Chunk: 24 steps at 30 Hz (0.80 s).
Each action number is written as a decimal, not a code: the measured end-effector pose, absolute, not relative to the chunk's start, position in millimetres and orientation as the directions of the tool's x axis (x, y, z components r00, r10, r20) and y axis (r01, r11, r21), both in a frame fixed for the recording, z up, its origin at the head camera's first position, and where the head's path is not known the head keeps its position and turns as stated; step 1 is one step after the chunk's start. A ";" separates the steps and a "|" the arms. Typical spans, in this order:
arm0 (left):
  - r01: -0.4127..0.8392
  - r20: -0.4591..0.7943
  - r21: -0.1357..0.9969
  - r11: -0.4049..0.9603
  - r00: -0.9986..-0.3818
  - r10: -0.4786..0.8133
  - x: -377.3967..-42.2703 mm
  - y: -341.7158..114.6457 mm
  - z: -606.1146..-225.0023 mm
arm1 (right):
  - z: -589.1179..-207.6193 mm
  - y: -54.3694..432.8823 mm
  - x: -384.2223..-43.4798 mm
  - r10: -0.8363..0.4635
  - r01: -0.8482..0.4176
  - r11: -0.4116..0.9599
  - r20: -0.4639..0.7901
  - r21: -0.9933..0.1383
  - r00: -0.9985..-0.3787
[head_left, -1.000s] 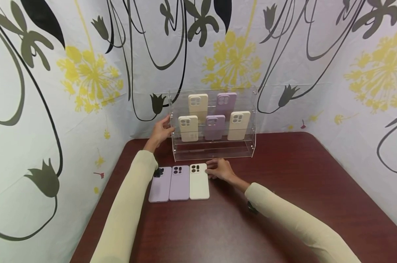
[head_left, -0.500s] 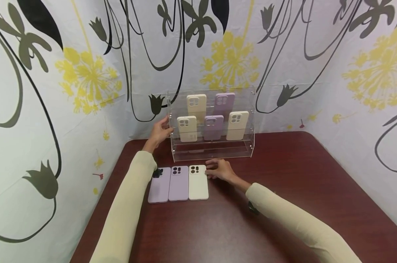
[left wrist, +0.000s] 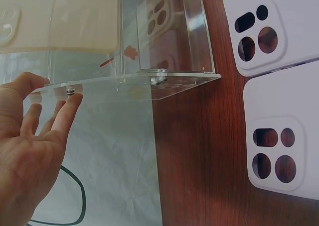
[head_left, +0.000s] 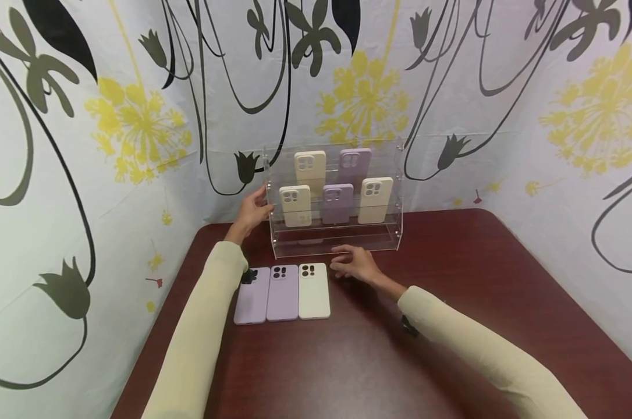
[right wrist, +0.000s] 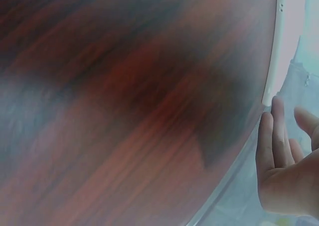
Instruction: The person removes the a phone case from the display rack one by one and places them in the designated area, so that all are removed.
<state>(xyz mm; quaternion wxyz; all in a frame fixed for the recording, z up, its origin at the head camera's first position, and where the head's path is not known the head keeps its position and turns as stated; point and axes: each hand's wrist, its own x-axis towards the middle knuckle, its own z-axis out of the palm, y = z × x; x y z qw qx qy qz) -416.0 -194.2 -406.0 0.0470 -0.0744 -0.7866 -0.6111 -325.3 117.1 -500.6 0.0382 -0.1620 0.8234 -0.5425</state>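
A clear acrylic display stand (head_left: 286,249) stands at the back of the table. My left hand (head_left: 252,210) holds its left side panel (left wrist: 124,80), thumb at the front edge and fingers against the outer face in the left wrist view. Three phone cases lie side by side before the stand: a lilac case (head_left: 253,299), another lilac case (head_left: 283,297) and a white case (head_left: 314,297). Just right of the white case, my right hand (head_left: 359,265) is raised with loosely bent fingers, holding nothing. In the right wrist view, the fingertips appear close to the white case's edge (right wrist: 283,42).
Several cream and lilac phone cases stand in two tiers on the display, including a front lilac case (head_left: 338,203) and a front cream case (head_left: 375,201). A flower-patterned cloth (head_left: 201,116) surrounds the dark red wooden table (head_left: 452,273) at the back and sides.
My right hand has come away from the white case, shifting slightly right and up. The left hand keeps its place on the stand, and the cases stay in their row.
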 end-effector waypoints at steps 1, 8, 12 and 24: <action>0.176 0.166 0.954 0.245 -0.984 0.060 -415.4 -194.6 -405.4 | -499.3 118.6 -326.0 -0.310 -0.231 0.360 0.117 -0.904 -0.943; 0.168 0.160 0.946 0.277 -0.986 0.050 -412.3 -197.5 -402.7 | -487.1 130.2 -330.0 -0.297 -0.240 0.385 0.126 -0.891 -0.946; 0.175 0.166 0.946 0.274 -0.985 0.055 -413.3 -197.8 -402.9 | -479.3 138.9 -333.1 -0.285 -0.271 0.390 0.164 -0.880 -0.944; 0.183 0.172 0.946 0.268 -0.983 0.063 -418.6 -196.3 -407.5 | -470.3 164.7 -347.3 -0.251 -0.359 0.434 0.272 -0.827 -0.929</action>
